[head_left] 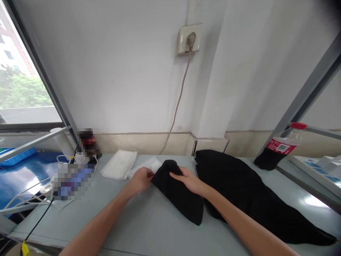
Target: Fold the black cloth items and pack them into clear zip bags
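A folded piece of black cloth (pixel 178 195) is held above the grey table (pixel 144 220) in front of me. My left hand (pixel 142 177) pinches its left corner between thumb and fingers. On its upper right side, my right hand (pixel 189 179) grips the cloth, thumb on top and the other fingers partly hidden behind it. A larger black cloth (pixel 239 188) lies spread on the table to the right, partly behind my right forearm. Just beyond my left hand are a stack of white packets (pixel 119 164) and a clear plastic packet (pixel 151 164).
A cola bottle (pixel 279 147) with a red cap stands tilted in view at the right, near a metal frame post. White boxes (pixel 319 170) sit at the far right. Cables (pixel 29 199) and a blurred item are at the left. A cord hangs from the wall socket (pixel 189 39).
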Demonstrator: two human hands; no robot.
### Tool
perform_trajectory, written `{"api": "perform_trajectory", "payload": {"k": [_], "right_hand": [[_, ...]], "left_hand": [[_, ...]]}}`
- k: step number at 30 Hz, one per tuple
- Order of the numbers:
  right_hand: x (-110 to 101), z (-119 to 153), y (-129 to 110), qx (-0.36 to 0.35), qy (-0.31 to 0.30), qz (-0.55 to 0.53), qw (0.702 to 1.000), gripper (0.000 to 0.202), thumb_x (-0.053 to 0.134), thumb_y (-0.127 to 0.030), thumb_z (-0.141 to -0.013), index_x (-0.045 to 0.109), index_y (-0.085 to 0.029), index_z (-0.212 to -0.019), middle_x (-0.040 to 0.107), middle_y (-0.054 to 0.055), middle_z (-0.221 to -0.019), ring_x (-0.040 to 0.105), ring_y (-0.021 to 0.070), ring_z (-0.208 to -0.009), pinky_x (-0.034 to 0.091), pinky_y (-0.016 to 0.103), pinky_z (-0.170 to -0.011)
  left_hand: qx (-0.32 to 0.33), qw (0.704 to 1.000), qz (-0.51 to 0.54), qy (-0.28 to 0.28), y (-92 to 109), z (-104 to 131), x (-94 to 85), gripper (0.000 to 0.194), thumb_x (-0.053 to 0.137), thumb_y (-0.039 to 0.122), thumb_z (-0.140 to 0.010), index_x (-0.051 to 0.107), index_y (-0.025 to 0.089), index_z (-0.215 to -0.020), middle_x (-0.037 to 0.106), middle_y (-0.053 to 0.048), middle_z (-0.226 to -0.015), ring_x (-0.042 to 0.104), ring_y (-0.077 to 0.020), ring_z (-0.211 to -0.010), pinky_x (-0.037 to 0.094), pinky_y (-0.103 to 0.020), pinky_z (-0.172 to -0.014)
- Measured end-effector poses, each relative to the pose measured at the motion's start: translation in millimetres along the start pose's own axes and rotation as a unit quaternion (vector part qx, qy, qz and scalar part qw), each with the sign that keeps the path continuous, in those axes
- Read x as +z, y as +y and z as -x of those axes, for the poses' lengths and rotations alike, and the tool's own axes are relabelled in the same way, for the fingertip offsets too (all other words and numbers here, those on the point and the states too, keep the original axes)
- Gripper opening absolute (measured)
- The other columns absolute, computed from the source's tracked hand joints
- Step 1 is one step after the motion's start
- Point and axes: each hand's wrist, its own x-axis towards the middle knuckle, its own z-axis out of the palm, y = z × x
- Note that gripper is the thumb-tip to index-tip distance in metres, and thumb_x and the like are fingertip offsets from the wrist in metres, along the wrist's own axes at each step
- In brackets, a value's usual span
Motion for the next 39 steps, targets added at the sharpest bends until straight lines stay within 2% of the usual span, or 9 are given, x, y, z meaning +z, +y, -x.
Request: {"api": "perform_trajectory", "payload": {"k": [5, 10, 13, 17, 24, 28, 33, 36, 39], "right_hand": [[5.2, 4.3, -5.3, -0.061, -0.089, 0.141, 0.984, 0.040, 0.060, -0.055, -0.098, 0.072, -0.022, -0.117, 0.076, 0.005, -0.118, 0.066, 0.0304, -0.117, 0.051, 0.043, -0.107], [8.2, 7.8, -6.7, -0.125, -0.065, 0.278, 0.950, 0.019, 0.054, -0.035, -0.099, 0.068, -0.023, -0.100, 0.075, 0.004, -0.104, 0.067, 0.0260, -0.098, 0.053, 0.037, -0.092], [8.6, 8.9, -6.2, -0.147, -0.053, 0.354, 0.922, 0.014, 0.051, -0.029, -0.099, 0.064, -0.024, -0.097, 0.074, 0.005, -0.098, 0.066, 0.0246, -0.089, 0.052, 0.035, -0.084], [8.3, 9.6, -5.5, -0.156, -0.050, 0.408, 0.898, 0.016, 0.047, -0.022, -0.097, 0.063, -0.025, -0.102, 0.075, 0.006, -0.103, 0.067, 0.0256, -0.091, 0.050, 0.035, -0.081], [8.6, 9.7, -4.4, -0.179, -0.059, 0.468, 0.863, 0.020, 0.044, -0.020, -0.097, 0.063, -0.022, -0.102, 0.073, 0.012, -0.111, 0.067, 0.0288, -0.099, 0.050, 0.039, -0.085], [9.2, 6.6, 1.0, -0.116, -0.028, 0.397, 0.910, 0.023, 0.049, -0.025, -0.096, 0.066, -0.023, -0.110, 0.076, 0.011, -0.107, 0.069, 0.0290, -0.097, 0.052, 0.040, -0.088], [4.5, -11.0, 12.0, -0.022, 0.070, 0.135, 0.988, 0.025, 0.062, -0.028, -0.085, 0.072, -0.022, -0.107, 0.079, 0.005, -0.099, 0.071, 0.0291, -0.101, 0.052, 0.042, -0.096], [-3.1, -22.2, 15.8, 0.107, 0.140, -0.072, 0.982, 0.018, 0.070, -0.020, -0.074, 0.074, -0.020, -0.092, 0.077, 0.003, -0.077, 0.073, 0.0256, -0.079, 0.057, 0.036, -0.081], [-8.0, -25.9, 16.8, 0.184, 0.201, -0.151, 0.950, 0.005, 0.073, -0.016, -0.073, 0.071, -0.019, -0.076, 0.070, 0.003, -0.061, 0.066, 0.0210, -0.055, 0.054, 0.031, -0.059]], "left_hand": [[-0.015, 0.997, 0.057, -0.043, -2.5, -0.5, 5.7, 0.022, 0.062, 0.031, -0.080, 0.076, 0.014, -0.076, 0.073, -0.003, -0.072, 0.064, -0.0181, -0.069, 0.041, -0.026, -0.059], [-0.030, 0.992, 0.105, -0.066, -3.7, -2.3, 4.6, 0.018, 0.066, 0.029, -0.076, 0.077, 0.014, -0.079, 0.073, -0.003, -0.073, 0.062, -0.0159, -0.065, 0.043, -0.025, -0.058], [-0.022, 0.992, 0.119, -0.041, -3.7, -3.5, 8.2, 0.015, 0.067, 0.027, -0.078, 0.075, 0.015, -0.081, 0.074, -0.004, -0.079, 0.065, -0.0170, -0.071, 0.045, -0.025, -0.061], [-0.020, 0.991, 0.130, -0.002, -4.7, -5.8, 12.9, 0.019, 0.062, 0.031, -0.086, 0.070, 0.015, -0.092, 0.073, -0.005, -0.083, 0.064, -0.0160, -0.071, 0.046, -0.025, -0.062], [0.016, 0.993, 0.116, -0.030, -1.9, -2.4, 3.1, 0.013, 0.066, 0.030, -0.084, 0.068, 0.017, -0.085, 0.069, -0.003, -0.081, 0.062, -0.0156, -0.071, 0.045, -0.025, -0.063], [0.044, 0.993, 0.095, 0.046, 6.3, 1.8, 4.5, 0.018, 0.058, 0.036, -0.094, 0.065, 0.020, -0.092, 0.068, -0.001, -0.082, 0.059, -0.0152, -0.071, 0.044, -0.026, -0.065], [0.082, 0.976, 0.078, 0.187, 18.0, 5.3, 20.0, 0.011, 0.053, 0.032, -0.099, 0.059, 0.022, -0.098, 0.067, 0.000, -0.088, 0.058, -0.0146, -0.069, 0.044, -0.028, -0.067], [0.087, 0.970, 0.080, 0.214, 23.3, 8.6, 27.5, 0.008, 0.050, 0.029, -0.100, 0.055, 0.023, -0.102, 0.064, 0.001, -0.088, 0.058, -0.0148, -0.069, 0.043, -0.028, -0.067], [0.088, 0.971, 0.066, 0.212, 25.9, 11.8, 31.5, 0.012, 0.048, 0.027, -0.100, 0.052, 0.025, -0.111, 0.060, 0.003, -0.086, 0.057, -0.0152, -0.068, 0.043, -0.028, -0.068]]}}
